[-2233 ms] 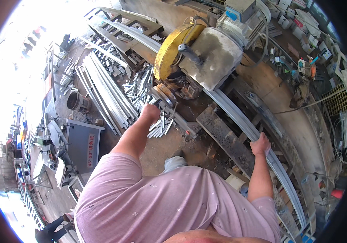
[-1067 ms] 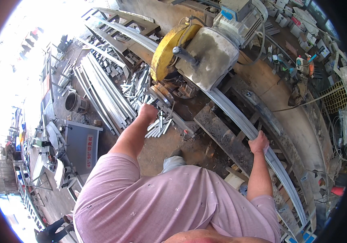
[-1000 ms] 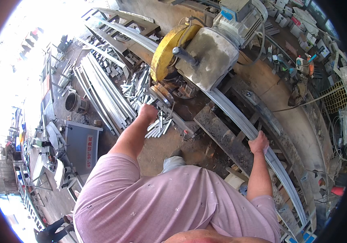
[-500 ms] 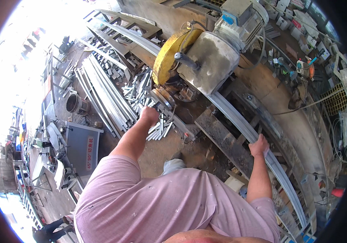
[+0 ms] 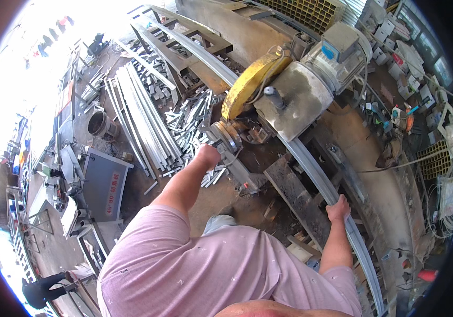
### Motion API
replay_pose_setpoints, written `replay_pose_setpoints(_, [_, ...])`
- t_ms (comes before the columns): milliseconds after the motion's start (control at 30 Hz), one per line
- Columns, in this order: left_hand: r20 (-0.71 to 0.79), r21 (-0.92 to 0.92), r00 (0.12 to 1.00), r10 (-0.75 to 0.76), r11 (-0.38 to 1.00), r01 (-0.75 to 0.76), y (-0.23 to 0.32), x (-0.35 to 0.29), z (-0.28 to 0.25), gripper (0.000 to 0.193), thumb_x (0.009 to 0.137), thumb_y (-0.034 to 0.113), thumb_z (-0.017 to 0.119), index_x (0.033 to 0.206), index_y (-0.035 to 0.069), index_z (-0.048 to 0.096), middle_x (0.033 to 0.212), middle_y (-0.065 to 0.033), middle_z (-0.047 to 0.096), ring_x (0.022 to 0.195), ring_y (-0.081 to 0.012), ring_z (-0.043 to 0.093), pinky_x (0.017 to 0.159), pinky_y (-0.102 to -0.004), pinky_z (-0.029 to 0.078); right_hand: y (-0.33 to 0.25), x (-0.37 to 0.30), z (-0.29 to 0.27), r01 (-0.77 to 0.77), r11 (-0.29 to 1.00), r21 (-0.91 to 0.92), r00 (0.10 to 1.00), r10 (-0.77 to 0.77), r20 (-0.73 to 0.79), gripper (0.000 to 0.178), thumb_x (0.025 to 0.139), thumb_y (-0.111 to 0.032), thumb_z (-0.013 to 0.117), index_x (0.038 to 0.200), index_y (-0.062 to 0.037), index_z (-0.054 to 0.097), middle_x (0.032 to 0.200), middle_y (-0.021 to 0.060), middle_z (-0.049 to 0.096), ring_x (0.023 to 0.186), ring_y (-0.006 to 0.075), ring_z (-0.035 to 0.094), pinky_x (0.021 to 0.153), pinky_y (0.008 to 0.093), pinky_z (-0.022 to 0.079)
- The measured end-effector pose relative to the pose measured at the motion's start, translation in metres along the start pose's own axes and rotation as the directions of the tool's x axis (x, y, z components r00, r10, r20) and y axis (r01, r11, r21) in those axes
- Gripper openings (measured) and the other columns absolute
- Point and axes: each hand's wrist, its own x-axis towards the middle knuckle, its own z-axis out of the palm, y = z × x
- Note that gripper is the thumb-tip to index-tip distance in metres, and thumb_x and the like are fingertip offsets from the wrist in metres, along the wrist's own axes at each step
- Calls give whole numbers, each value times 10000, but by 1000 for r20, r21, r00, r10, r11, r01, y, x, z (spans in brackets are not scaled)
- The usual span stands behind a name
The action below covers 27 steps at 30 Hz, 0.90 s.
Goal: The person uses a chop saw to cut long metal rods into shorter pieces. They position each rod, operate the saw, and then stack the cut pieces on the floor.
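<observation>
Where the wearer's right hand (image 5: 338, 208) is listed, its state is closed, fingers wrapped around the long grey metal lengths (image 5: 311, 168). These lengths lie side by side on the diagonal, passing beneath the cutting machine (image 5: 296, 100), from near the lower right edge of the view to the rack (image 5: 210, 42) beyond it.

Left hand (image 5: 207, 157): arm extended, knuckles uppermost, fingers out of view. How far it is closed, and whether it has hold of the dark rod (image 5: 216, 142) just beside it, cannot be told. Next to the rod: one round metal part (image 5: 227, 136), worn, rust-toned.

Cutting machine: yellow curved guard (image 5: 250, 87), stained pale cover, dark handle (image 5: 275, 97) standing up from the cover, grey motor (image 5: 345, 53) with a blue patch.

Near the right forearm: one dark steel plate (image 5: 296, 198), set at a slant.

Floor, left of the machine: one heap of short metal offcuts (image 5: 192, 121); one bundle of long pale bars (image 5: 142, 119); one bucket (image 5: 103, 126), dark inside; one grey panel (image 5: 104, 182) bearing red lettering.

Lower left: one other person (image 5: 41, 290), dark clothing, well apart from the wearer.
</observation>
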Motion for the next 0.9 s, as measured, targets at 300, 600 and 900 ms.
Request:
replay_pose_setpoints(300, [-138,-39,988,63,997,-69,-4,5,11,151,812,219,736,922,163,823,995,-53,800,953,-250,772,778,-413,577,-4,6,4,-270,960,-74,929,280,241,1165,687,-402,874,1613,-132,221,1691,155,230,1593,370,120,1288,574,115])
replay_pose_setpoints(600, [-116,-55,982,152,986,-159,-16,0,16,147,809,205,737,921,157,820,989,-62,800,953,-250,775,751,-412,577,-5,-70,29,-147,970,195,986,128,108,964,960,-539,650,1629,-7,205,1710,222,160,1589,402,128,1269,579,173])
replay_pose_setpoints(900, [-149,-109,971,187,973,-204,-20,-4,17,276,795,381,755,941,154,812,976,-75,792,941,-268,767,759,-427,587,-3,-226,52,-161,838,522,957,263,-126,560,964,-356,719,1327,48,583,1382,267,578,1300,431,531,1125,489,401])
